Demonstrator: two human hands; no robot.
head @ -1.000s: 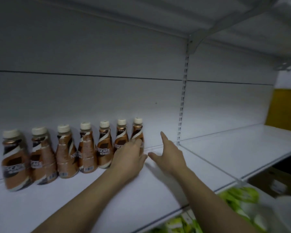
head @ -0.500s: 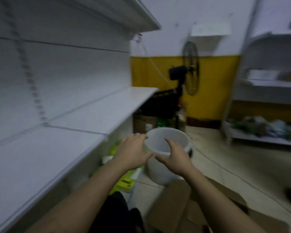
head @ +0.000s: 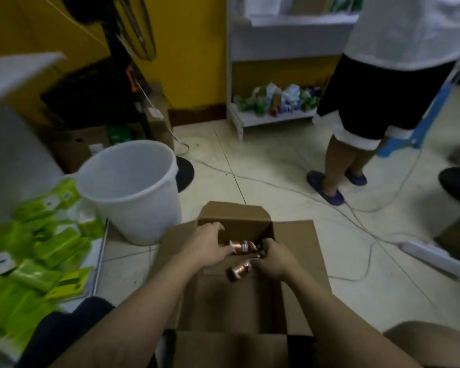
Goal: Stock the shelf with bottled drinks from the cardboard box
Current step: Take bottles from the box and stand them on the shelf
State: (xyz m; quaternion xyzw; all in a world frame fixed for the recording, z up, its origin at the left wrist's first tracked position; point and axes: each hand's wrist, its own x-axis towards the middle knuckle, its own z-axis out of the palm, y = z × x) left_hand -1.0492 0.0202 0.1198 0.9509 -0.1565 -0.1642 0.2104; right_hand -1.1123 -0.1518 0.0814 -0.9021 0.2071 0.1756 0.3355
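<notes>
Two hands, earlier empty at the shelf, reached into one cardboard box [head: 292,243]: left hand [head: 206,247] and right hand [head: 274,257] each gripped one bottle [head: 241,247], [head: 239,270].

Hands [head: 207,248] grasp bottles [head: 241,247] (inside box [head: 298,251]).

We cannot tell whether our left hand [head: 206,247] grips the bottle [head: 241,246] it covers; green packets [head: 41,251] blur, and the top edge crops a bystander [head: 388,83].

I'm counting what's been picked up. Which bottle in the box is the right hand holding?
The nearer bottle, angled toward the camera, is in the right hand. The farther bottle lies crosswise by the left hand in the cardboard box.
</notes>
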